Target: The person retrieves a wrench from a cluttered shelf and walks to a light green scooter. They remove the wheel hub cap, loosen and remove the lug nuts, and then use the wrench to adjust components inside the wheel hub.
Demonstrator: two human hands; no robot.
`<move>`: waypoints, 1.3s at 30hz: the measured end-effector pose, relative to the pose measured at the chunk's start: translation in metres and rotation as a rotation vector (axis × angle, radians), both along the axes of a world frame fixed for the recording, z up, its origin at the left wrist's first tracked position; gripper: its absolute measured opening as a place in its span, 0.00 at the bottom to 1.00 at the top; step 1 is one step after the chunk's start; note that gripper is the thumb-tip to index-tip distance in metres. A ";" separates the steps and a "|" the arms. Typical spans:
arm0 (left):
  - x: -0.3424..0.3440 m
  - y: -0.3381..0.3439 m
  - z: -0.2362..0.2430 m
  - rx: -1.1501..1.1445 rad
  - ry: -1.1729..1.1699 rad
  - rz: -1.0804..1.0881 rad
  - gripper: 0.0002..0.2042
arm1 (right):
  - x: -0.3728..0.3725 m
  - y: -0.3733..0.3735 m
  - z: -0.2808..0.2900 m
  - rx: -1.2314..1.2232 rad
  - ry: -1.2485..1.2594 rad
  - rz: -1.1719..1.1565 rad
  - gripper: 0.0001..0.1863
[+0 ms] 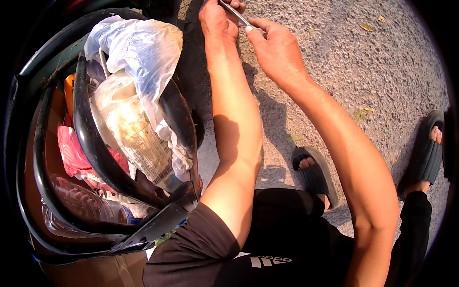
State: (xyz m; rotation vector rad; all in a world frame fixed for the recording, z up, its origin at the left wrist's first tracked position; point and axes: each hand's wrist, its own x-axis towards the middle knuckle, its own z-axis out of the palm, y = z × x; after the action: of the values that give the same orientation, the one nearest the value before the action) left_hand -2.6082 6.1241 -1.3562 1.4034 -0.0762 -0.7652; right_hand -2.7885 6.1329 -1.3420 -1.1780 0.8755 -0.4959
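Observation:
A slim, silver-coloured metal bar (234, 13) slants between my two hands at the top edge of the view; its exact kind does not show. My right hand (278, 47) grips the near end, thumb pressed along it. The far end runs into the curled fingers of my left hand (221, 20), which is partly cut off by the picture's edge. Whatever the bar reaches beyond that edge is out of sight. Both hands are held out over rough ground.
Left of my left arm stands a black-railed basket (91, 124) holding a whitish plastic bag (138, 52), pink plastic (71, 153) and clear plastic bottles (81, 201). Cardboard (105, 270) lies below it. Rough pavement (344, 67) spreads rightward, with my sandalled feet on it.

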 end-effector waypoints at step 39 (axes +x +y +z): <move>0.020 0.007 -0.006 -0.105 -0.223 -0.122 0.07 | 0.021 0.014 -0.022 -0.458 -0.019 -0.142 0.15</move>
State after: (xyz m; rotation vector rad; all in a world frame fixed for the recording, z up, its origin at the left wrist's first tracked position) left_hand -2.5884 6.1309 -1.3619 1.3887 -0.3729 -0.6917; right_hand -2.7676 6.1471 -1.3640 -1.5277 0.8568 -0.8538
